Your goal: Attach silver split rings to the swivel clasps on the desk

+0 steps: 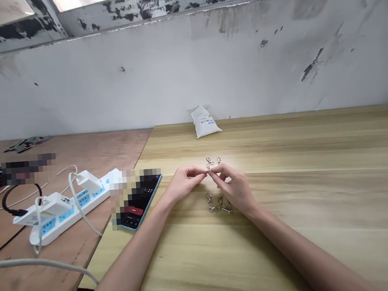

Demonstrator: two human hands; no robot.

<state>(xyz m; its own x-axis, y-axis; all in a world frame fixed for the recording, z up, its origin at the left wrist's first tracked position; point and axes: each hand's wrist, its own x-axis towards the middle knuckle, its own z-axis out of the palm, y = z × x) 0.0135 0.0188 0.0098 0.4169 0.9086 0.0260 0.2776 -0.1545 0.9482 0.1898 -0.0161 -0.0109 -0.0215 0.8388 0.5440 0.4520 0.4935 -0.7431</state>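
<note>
My left hand and my right hand meet above the light wooden table, fingertips pinched together on a small metal clasp between them. Two loose metal clasps lie just beyond my fingers. A small pile of several more clasps rests on the table under and beside my right wrist. What exactly each finger grips is too small to make out.
A phone with a lit screen lies left of my left hand. A white power strip with chargers and cables sits on the brown board at left. A small white bag stands against the wall.
</note>
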